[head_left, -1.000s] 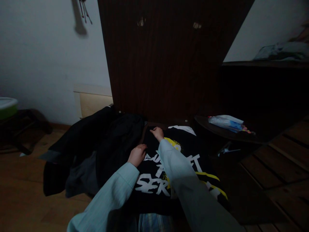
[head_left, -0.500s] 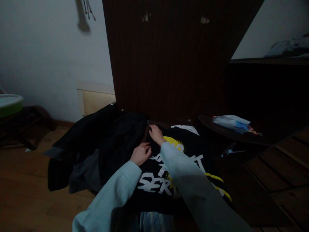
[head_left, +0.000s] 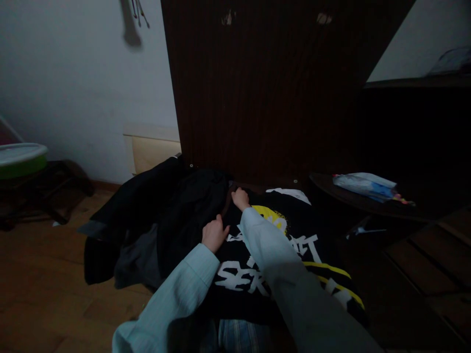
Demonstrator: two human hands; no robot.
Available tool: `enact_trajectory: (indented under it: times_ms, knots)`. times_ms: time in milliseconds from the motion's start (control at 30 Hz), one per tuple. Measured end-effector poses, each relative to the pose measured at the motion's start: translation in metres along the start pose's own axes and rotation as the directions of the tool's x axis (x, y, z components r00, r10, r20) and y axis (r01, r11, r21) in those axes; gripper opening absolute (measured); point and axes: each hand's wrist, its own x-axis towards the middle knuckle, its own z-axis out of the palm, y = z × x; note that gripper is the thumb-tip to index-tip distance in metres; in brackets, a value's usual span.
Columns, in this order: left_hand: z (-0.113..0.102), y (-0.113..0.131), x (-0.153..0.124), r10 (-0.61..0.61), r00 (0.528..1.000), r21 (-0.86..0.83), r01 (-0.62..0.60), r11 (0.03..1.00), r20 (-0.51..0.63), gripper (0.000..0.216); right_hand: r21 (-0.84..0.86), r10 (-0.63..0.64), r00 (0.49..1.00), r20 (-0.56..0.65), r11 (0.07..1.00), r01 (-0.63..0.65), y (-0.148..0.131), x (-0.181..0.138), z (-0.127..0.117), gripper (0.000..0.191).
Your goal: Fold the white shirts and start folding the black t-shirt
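A black shirt [head_left: 243, 306] with white lettering and a yellow print lies spread out in front of me. My left hand [head_left: 214, 234] is closed on the shirt's left edge, thumb up and fingers curled under. Farther up that same side, my right hand [head_left: 240, 198] pinches the shirt near its top left corner. The right forearm crosses over the print and hides part of it. Right beside my left hand lies a heap of black and dark grey clothing [head_left: 184, 211].
A dark wooden panel [head_left: 265, 98] rises behind the clothes. On the right, a rounded shelf [head_left: 331, 191] holds a plastic packet [head_left: 368, 186]. A green tub with a white rim [head_left: 25, 164] sits on a low dark stand at left. White cloth [head_left: 290, 195] shows behind the shirt.
My fingers, looser and flatter on the shirt before, have curled closed at its left edge. The view has shifted slightly, so the scene sits a little farther right.
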Motion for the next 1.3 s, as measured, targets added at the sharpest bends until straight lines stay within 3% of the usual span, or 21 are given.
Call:
enact_trajectory:
  times_ms: [200,500,567,633,733,833,933,1000,1067,1167,1233,1300]
  knots:
    - [-0.007,-0.011,0.005,-0.045,0.999,-0.033,0.046,0.998,0.023,0.041,0.191,-0.009,0.998,0.057,0.982,-0.002,0.01,0.02,0.008,0.027]
    - [-0.023,-0.054,0.009,-0.105,0.994,-0.039,0.104,0.994,-0.032,0.047,0.365,-0.139,0.989,0.052,0.925,0.111,-0.016,0.022,0.037,0.021]
    - [-0.02,-0.056,0.008,-0.04,0.995,-0.035,0.037,0.999,-0.091,0.046,0.368,-0.192,0.98,0.05,0.916,0.161,-0.02,0.017,0.04,0.022]
    - [-0.014,-0.057,0.008,0.117,0.977,-0.002,-0.119,0.993,-0.175,0.045,0.368,-0.255,0.965,0.053,0.904,0.219,-0.024,0.009,0.04,0.024]
    - [-0.007,-0.059,0.012,0.394,0.894,0.102,-0.38,0.919,-0.215,0.047,0.365,-0.342,0.936,0.079,0.884,0.292,-0.024,-0.005,0.034,0.035]
    - [-0.008,-0.061,0.018,0.484,0.872,0.138,-0.472,0.871,-0.074,0.049,0.378,-0.421,0.901,0.102,0.854,0.356,-0.01,-0.016,0.015,0.041]
    - [-0.023,-0.055,0.027,0.439,0.889,0.148,-0.455,0.878,0.127,0.043,0.43,-0.48,0.872,0.094,0.81,0.4,0.022,-0.021,-0.019,0.037]
    - [-0.035,-0.042,0.032,0.373,0.901,0.197,-0.416,0.888,0.219,0.034,0.447,-0.463,0.885,0.043,0.801,0.398,0.053,-0.02,-0.048,0.031]
    - [-0.04,-0.026,0.038,0.334,0.921,0.262,-0.379,0.887,0.201,0.034,0.417,-0.428,0.903,-0.033,0.816,0.401,0.089,-0.016,-0.079,0.021]
    - [-0.03,-0.005,0.047,0.427,0.903,0.258,-0.422,0.869,0.042,0.037,0.349,-0.323,0.937,-0.131,0.87,0.348,0.144,-0.009,-0.124,0.019]
    - [-0.013,0.001,0.052,0.478,0.878,0.208,-0.466,0.86,-0.006,0.044,0.238,-0.176,0.968,-0.179,0.947,0.216,0.178,-0.007,-0.148,0.019]
    - [0.004,0.001,0.056,0.469,0.883,0.181,-0.463,0.868,0.01,0.05,0.098,-0.028,0.984,-0.177,0.994,0.046,0.207,-0.008,-0.165,0.018]
